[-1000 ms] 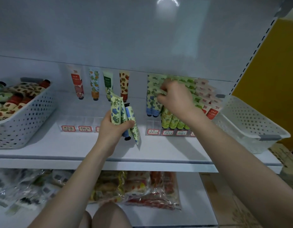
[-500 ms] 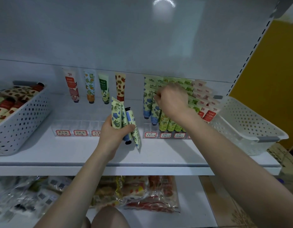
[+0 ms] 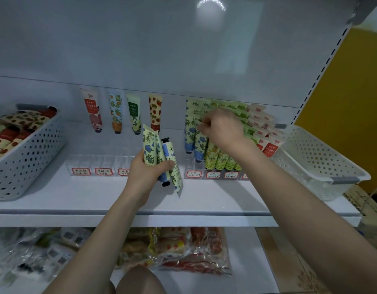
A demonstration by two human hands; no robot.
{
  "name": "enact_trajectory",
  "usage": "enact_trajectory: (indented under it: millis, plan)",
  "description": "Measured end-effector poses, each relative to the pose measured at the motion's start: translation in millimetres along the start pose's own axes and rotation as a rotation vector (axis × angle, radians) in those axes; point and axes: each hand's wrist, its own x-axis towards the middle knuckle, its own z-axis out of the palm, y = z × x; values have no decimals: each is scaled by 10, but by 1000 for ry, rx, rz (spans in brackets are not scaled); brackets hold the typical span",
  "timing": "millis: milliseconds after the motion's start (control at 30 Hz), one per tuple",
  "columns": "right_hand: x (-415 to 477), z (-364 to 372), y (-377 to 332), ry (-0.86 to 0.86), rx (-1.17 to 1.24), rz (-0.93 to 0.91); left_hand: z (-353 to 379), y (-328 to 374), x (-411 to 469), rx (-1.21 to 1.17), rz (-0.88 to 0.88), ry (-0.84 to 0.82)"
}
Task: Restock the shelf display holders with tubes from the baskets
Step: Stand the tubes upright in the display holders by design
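My left hand (image 3: pixel 148 172) grips a bunch of blue-flower tubes (image 3: pixel 150 149) upright over the white shelf (image 3: pixel 98 194), in front of the clear left holder (image 3: pixel 94 164), whose slots hold nothing. My right hand (image 3: pixel 222 127) reaches into the right holder (image 3: pixel 213 174), fingers curled and pinching the top of a blue-flower tube (image 3: pixel 199 143) standing in the second row. That holder is packed with blue-flower, yellow-green and red-and-white tubes. Four sample tubes (image 3: pixel 123 112) hang on the back wall.
A perforated white basket (image 3: pixel 30 149) at the left holds several brown, red and green tubes. An empty white basket (image 3: pixel 314 158) sits at the right shelf end. Bagged goods (image 3: pixel 172 249) lie on the lower shelf. A yellow wall is at the right.
My right hand has come down a little from the tube tops into the blue-flower row. My left hand keeps its bunch in place.
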Motion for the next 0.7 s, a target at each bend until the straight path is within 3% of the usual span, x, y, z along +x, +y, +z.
enact_trajectory:
  millis: [267,367,533,700]
  plan:
    - [-7,2,0,173,56,-57,-20,-8,1,10,5,-6]
    - [-24,-70,-65,242,259,-128,-37,12,-8,-18,2,-36]
    - [-250,-127,-266,-60,641,-162,-31,114,-61,-101,34,-45]
    - [-378,-93,-353,-106,795,-99,18,231,-160,-97,106,0]
